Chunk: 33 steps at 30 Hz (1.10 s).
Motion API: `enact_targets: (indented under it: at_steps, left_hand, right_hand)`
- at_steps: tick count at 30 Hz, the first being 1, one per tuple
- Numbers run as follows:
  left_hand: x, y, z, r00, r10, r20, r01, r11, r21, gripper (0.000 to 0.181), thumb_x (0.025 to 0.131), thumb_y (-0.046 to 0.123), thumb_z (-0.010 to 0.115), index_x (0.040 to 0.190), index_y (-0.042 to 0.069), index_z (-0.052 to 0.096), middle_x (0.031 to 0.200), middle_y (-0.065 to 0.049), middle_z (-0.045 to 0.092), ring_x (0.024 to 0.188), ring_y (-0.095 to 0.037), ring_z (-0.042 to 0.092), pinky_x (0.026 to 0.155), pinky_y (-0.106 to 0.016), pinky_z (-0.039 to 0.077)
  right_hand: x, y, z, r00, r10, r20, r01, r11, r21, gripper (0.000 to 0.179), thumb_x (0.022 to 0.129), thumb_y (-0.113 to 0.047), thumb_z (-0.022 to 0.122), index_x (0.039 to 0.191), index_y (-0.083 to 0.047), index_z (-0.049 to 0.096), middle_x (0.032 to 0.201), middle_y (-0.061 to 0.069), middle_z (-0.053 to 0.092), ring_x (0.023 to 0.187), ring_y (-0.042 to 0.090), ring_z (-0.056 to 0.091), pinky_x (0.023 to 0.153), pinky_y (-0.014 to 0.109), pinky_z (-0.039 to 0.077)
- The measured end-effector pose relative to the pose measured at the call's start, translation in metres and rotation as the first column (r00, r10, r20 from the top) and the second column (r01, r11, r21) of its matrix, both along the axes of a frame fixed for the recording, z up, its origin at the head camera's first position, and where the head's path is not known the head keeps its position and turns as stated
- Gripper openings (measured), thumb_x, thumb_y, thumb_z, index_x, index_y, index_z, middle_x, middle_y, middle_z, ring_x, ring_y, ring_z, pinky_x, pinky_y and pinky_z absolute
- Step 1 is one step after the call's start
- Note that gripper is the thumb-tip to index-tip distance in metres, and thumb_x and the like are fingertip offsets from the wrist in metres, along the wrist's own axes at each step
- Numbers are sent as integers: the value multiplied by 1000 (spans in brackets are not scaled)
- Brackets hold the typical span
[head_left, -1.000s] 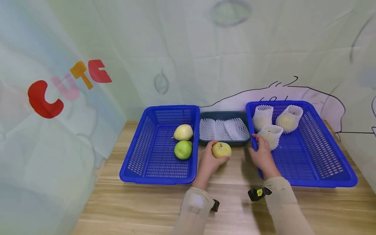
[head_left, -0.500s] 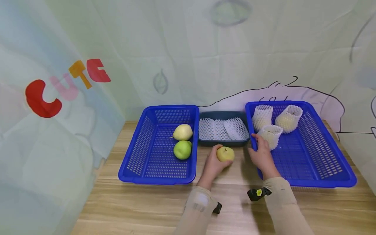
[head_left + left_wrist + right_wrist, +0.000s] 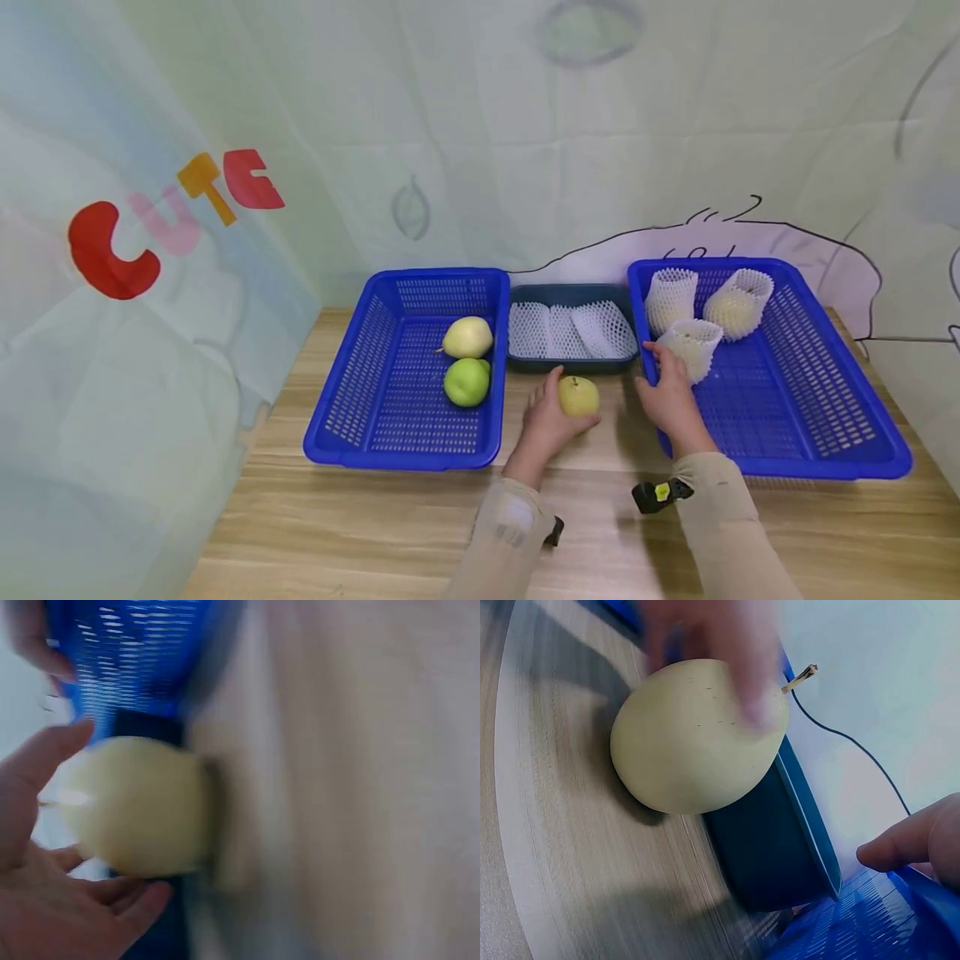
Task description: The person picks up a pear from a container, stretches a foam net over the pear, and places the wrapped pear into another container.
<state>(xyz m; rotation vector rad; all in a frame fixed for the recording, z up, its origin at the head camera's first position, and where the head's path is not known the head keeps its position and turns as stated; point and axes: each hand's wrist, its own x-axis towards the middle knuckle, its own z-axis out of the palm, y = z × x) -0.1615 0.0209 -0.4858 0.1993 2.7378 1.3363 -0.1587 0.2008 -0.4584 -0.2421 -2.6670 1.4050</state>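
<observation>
A pale yellow pear (image 3: 579, 397) stands on the table with its stem up, in front of the small dark tray. My left hand (image 3: 547, 421) is beside it, fingers and thumb spread loosely about its left and near sides. In the left wrist view the thumb stands apart from the pear (image 3: 139, 806). My right hand (image 3: 670, 404) rests on the left rim of the right blue basket (image 3: 817, 462), close to a pear in a white foam net (image 3: 692, 348). From the right wrist view, one finger (image 3: 900, 844) lies over that rim.
The left blue basket (image 3: 405, 461) holds a yellow pear (image 3: 468, 337) and a green fruit (image 3: 467, 382). Several white foam nets (image 3: 570, 333) lie in the dark tray (image 3: 570, 365). Two more netted pears (image 3: 738, 304) sit at the back of the right basket.
The yellow pear came right and toward me in my left hand, then stopped on the table. The left fingers have loosened around it. My right hand has stayed on the basket rim.
</observation>
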Motion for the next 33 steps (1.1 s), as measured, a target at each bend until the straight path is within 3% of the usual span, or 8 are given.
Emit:
enact_targets:
  at_steps: [4,7,11,14,19,24,28,33]
  left_hand:
    - [8,-17,44,987,-71,-145,55,992,-114,79,74,39,75,138,12,39,145,-17,27,130,-37,24,98,-55,31]
    - [7,-41,65,969,-41,-243,-4,983,-182,66,79,36,71,134,14,44,144,-19,27,130,-39,24,97,-57,31]
    - [7,-72,58,998,-37,-43,25,965,-262,69,83,26,65,142,15,31,129,-25,44,113,-38,46,87,-52,42]
    - [9,-84,48,985,-106,140,144,944,-296,74,87,17,57,148,15,15,102,-22,58,80,-30,59,70,-44,49]
    - [6,-87,44,980,-163,111,190,930,-315,74,88,10,51,149,14,9,73,-11,53,55,-19,50,55,-38,45]
    - [7,-86,42,974,-171,151,208,938,-278,75,88,13,50,150,17,7,55,-1,45,43,-15,44,45,-32,40]
    - [8,-87,42,967,-168,192,211,949,-233,78,86,15,52,150,21,7,53,0,43,43,-15,43,44,-31,39]
    - [5,-94,44,970,-140,198,181,960,-212,80,85,16,54,149,24,8,55,-1,44,46,-17,46,48,-33,41]
  right_hand:
    - [-2,0,0,1000,0,6,1,1000,-2,52,84,1,51,134,1,35,127,30,34,119,43,32,100,52,25]
    - [-1,-5,1,999,-39,-28,40,998,48,51,83,-2,53,132,-1,39,126,31,32,117,46,32,97,54,27]
    - [5,-14,8,980,-90,-178,120,979,163,44,80,-5,59,123,-2,49,120,29,33,111,46,31,89,56,27]
    - [-7,-24,29,974,-2,-227,45,981,188,38,81,-5,60,119,0,53,117,26,39,109,43,34,89,53,29]
    - [-67,-39,62,968,241,62,-249,922,297,36,90,-13,54,123,0,51,116,23,53,106,37,49,88,50,39]
    - [-107,-33,33,917,232,326,-380,756,532,45,86,-22,62,120,4,50,114,25,58,97,39,57,80,51,46]
    - [-118,-27,3,925,199,324,-363,714,599,57,78,-27,73,118,6,50,111,27,59,96,40,58,77,52,48]
    - [-119,-37,-6,928,228,295,-368,682,632,50,82,-12,64,125,6,46,111,29,58,97,41,58,78,54,47]
